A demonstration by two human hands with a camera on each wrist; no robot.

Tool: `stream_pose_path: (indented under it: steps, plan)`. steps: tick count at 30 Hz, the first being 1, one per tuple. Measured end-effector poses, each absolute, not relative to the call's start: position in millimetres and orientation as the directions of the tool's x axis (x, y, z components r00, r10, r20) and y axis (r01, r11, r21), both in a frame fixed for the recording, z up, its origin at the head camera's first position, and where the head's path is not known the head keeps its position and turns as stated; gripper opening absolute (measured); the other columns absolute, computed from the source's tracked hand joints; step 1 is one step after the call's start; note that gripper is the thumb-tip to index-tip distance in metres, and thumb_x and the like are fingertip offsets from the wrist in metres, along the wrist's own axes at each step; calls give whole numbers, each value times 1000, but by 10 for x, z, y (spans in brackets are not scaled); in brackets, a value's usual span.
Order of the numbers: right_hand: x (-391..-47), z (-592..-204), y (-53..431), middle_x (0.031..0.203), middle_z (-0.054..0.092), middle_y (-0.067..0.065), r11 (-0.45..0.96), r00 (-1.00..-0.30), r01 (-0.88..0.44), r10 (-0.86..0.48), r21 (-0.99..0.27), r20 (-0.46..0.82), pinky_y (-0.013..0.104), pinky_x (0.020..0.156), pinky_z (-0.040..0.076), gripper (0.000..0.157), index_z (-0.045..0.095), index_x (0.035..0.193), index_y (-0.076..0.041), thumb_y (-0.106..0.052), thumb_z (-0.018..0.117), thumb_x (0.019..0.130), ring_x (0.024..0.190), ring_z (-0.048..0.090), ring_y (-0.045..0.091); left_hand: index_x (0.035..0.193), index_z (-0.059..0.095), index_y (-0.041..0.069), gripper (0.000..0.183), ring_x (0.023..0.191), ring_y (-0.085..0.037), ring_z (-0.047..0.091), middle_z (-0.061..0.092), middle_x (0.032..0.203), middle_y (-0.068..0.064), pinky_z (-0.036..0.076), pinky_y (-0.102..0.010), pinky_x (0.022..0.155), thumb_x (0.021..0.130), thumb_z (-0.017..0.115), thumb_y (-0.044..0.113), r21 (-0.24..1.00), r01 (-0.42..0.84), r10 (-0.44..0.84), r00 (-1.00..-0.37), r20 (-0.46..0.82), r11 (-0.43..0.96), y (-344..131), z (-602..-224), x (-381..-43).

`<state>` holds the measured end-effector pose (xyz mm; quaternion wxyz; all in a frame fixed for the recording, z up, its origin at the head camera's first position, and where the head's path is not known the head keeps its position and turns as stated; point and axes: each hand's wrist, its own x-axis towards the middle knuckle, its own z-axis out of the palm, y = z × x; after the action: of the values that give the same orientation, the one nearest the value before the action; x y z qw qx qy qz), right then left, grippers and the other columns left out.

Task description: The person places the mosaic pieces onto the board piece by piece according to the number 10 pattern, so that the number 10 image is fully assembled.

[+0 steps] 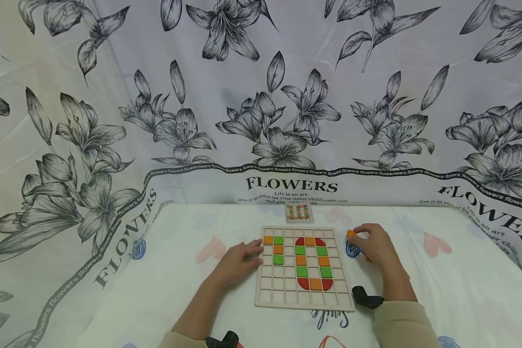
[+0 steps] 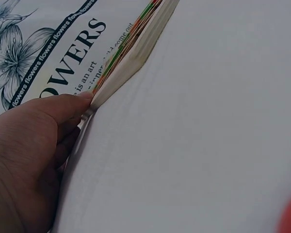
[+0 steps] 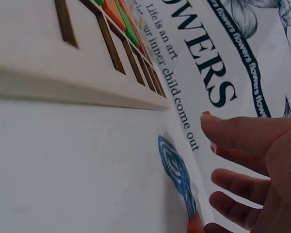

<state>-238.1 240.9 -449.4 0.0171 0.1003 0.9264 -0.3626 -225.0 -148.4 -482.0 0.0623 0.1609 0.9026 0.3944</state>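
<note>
A wooden grid board (image 1: 265, 292) lies flat, with orange, green and red tiles set in its cells. Some red tiles have rounded corners. My left hand (image 1: 239, 261) rests at the board's left side, fingertips and thumb touching the edge; in the left wrist view the thumb (image 2: 70, 107) meets the rim. Off the board's right side, my right hand (image 1: 376, 244) pinches a small orange tile (image 1: 351, 233) between thumb and fingers. Another orange tile (image 3: 195, 224) lies on the cloth below that hand, partly hidden. In the right wrist view the held tile is mostly covered by fingers.
A small pattern card (image 1: 299, 212) with coloured squares lies behind the board. White printed cloth (image 1: 165, 270) covers the surface. A flower-printed curtain (image 1: 282, 121) hangs along the back and sides. Dark straps (image 1: 367, 297) sit at both wrists.
</note>
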Motion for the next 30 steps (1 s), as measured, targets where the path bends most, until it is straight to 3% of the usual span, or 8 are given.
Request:
stream_pose_path:
  steps: [6,13,18,23,26,30]
  plan:
    - [-2376,-4414,2148,141,46,26,741,-991,128,80,-659,-103,62,102,43,46,64,122,-6,-35,72,87,126,43,44,128,67,26,38,146,-40,29,47,147,19,23,-57,120,91,68,35,731,245,339,-941,20,637,-1492,-4830,-2258]
    - [-2259,-4235,1526,114,60,11,771,-996,-75,-83,-632,18,47,87,54,30,70,111,-13,-29,75,86,107,53,30,127,67,26,37,146,-40,29,48,147,18,24,-57,120,92,67,36,732,250,341,-940,25,634,-1498,-4829,-2244]
    - [-2105,-4189,1068,88,59,1,785,-973,-194,-229,-588,16,34,69,50,25,73,103,-17,-23,80,80,83,52,19,127,68,26,36,146,-40,30,49,147,17,24,-58,120,92,67,36,739,256,343,-939,36,624,-1503,-4833,-2245]
    - [-1970,-4257,838,73,57,-2,775,-942,-245,-332,-583,-46,29,57,44,24,72,99,-18,-26,82,79,68,51,16,126,68,26,35,145,-42,30,50,146,15,25,-60,118,92,67,36,737,261,350,-936,36,624,-1501,-4844,-2252]
    - [-1938,-4318,772,72,57,-6,792,-934,-283,-356,-542,-33,32,62,44,23,72,94,-20,-30,83,77,70,50,15,126,68,26,35,145,-42,30,50,147,14,26,-60,118,92,67,36,733,263,353,-935,34,627,-1502,-4843,-2257]
    - [-1938,-4391,724,68,55,-10,816,-936,-311,-351,-488,9,47,77,45,21,72,89,-23,-31,84,74,76,48,15,127,68,27,35,145,-41,30,49,147,14,26,-59,118,92,67,36,731,264,354,-935,32,629,-1508,-4829,-2265]
